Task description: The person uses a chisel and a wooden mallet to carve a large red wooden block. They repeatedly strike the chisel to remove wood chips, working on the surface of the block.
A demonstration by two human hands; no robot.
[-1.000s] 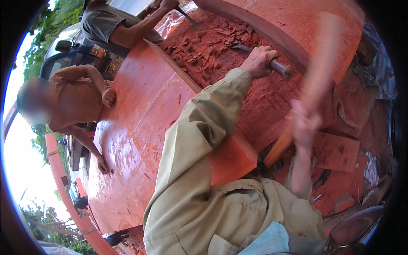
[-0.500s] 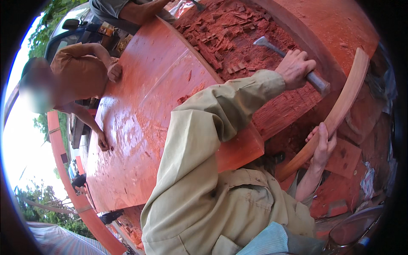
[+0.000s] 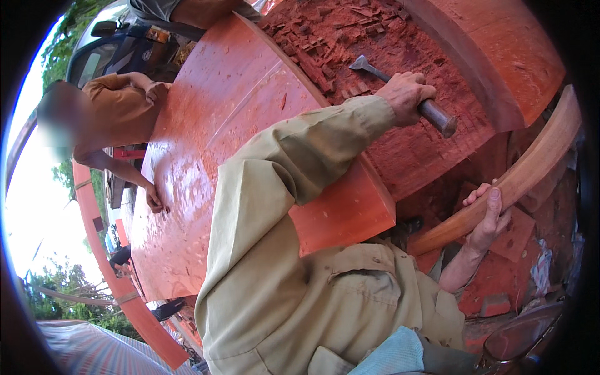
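Nearest the lens: khaki work shirt (image 3: 300,312), chest and shoulder filling the lower middle, a pale blue cloth (image 3: 394,356) at the collar edge.

Right hand (image 3: 489,219), low right, bare forearm rising from the shirt. Fingers wrapped around a long curved wooden club (image 3: 519,178); thumb lies along its upper face. Grip closed on the club near its lower third. Club slants up and right, its top end near the right rim of the view, clear of the chisel.

Left hand (image 3: 406,94), further out, at the end of the long khaki sleeve that crosses the middle. Fist closed tight around a steel chisel (image 3: 400,84). Blade tip points up-left and sits in the rough-cut hollow (image 3: 387,37); round butt end sticks out to the lower right of the fist, well apart from the club.

The hollow: coarse, ridged, dark red, littered with loose chips. It is cut into a very large red timber slab (image 3: 219,144), smooth and broad on its left face, with a sawn square edge just below the sleeve. A thick raised wall of the same wood (image 3: 494,56) runs along the far right.

Far left: another person in a brown shirt (image 3: 119,119), leaning in, one hand (image 3: 153,200) resting on the slab's left edge. Beyond, a dark vehicle (image 3: 100,50), trees and bright sky.
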